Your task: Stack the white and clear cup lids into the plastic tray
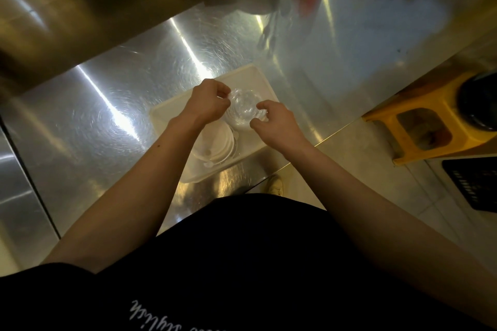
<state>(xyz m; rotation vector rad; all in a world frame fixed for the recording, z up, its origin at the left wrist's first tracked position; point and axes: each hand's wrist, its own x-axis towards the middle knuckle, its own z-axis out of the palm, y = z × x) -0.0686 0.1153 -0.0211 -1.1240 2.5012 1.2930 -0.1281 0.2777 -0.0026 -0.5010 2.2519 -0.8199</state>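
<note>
Clear lids half-hidden between hands

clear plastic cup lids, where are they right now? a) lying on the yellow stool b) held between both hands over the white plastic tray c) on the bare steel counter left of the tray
b: the clear plastic cup lids sit between the left hand and right hand, above the white plastic tray.

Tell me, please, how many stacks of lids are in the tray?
2. The clear stack sits mid-tray, between the left hand and right hand. The white stack lies nearer the person, partly under the left wrist. Lids underneath may be hidden.
</note>
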